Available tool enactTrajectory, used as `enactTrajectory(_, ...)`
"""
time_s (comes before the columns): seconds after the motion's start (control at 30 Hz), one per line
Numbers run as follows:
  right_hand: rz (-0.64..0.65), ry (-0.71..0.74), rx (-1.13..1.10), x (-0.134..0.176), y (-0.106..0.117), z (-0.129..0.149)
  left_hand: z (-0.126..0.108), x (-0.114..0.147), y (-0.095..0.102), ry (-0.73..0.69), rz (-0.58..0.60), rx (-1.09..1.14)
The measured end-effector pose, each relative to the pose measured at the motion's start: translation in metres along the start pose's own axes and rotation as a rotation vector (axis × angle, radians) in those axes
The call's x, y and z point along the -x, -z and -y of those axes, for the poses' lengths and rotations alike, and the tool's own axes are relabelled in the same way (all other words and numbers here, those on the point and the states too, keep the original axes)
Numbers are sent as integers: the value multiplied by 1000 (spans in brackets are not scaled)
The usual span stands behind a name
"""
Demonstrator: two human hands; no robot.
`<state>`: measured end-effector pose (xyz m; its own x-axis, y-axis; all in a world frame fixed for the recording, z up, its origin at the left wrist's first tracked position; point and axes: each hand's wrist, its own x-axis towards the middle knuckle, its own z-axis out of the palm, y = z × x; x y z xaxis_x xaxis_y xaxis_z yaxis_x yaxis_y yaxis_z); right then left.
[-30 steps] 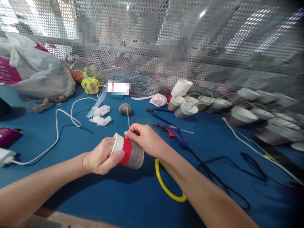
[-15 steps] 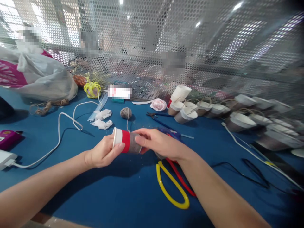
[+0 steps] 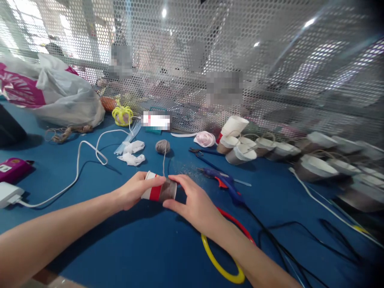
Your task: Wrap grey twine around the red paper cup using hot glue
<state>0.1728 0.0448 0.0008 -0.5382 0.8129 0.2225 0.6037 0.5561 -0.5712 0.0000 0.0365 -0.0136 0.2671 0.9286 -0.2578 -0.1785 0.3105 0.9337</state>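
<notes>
A white paper cup with a red band lies sideways between my hands, grey yarn wrapped around its base end. My left hand grips the rim end, its thumb stretched along the cup to the wound yarn. Thumb and fingers of my right hand are curved around the base end, touching it on either side. From the cup a strand of yarn runs up to a grey yarn ball on the blue table. To the right of my right hand lies a blue glue gun.
Scissors with yellow and red handles lie partly under my right forearm. Pliers, a pink ribbon roll and several yarn-wrapped cups stand or lie farther back. White cable crosses the left side. A perforated screen rises behind.
My left thumb has moved along the cup onto the yarn. My right hand has shifted lower and spread around the base end. The glue gun now shows more fully as the view moved.
</notes>
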Motion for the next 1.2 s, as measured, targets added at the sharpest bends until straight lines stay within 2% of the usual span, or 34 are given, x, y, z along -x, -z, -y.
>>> enactTrajectory(0.23,220,-136,-384,-15,10,7,4,6,-5,-109,94,-225)
enactTrajectory(0.43,205,-66,-344,-33,5,23,9,3,-3,-114,40,-374)
enactTrajectory(0.5,163,-45,-236,-37,8,24,9,2,-2,-129,35,-387)
enactTrajectory(0.57,57,-72,-48,-37,17,19,7,3,-2,-124,14,-396)
enactTrajectory(0.63,-93,-185,160,-31,35,6,5,4,-3,-109,-7,-394)
enactTrajectory(0.67,-175,-290,246,-27,45,-4,4,4,-3,-99,-10,-380)
enactTrajectory(0.77,-317,-486,369,-8,76,-38,2,5,-4,-70,-6,-308)
enactTrajectory(0.87,-251,-625,397,9,90,-70,2,5,-4,-66,-14,-297)
enactTrajectory(1.0,-125,-687,315,17,81,-94,2,5,-4,-97,-37,-358)
enactTrajectory(1.1,-158,-722,236,17,73,-97,1,5,-4,-125,-21,-361)
enactTrajectory(1.2,-244,-720,136,19,72,-85,0,5,-2,-129,-48,-400)
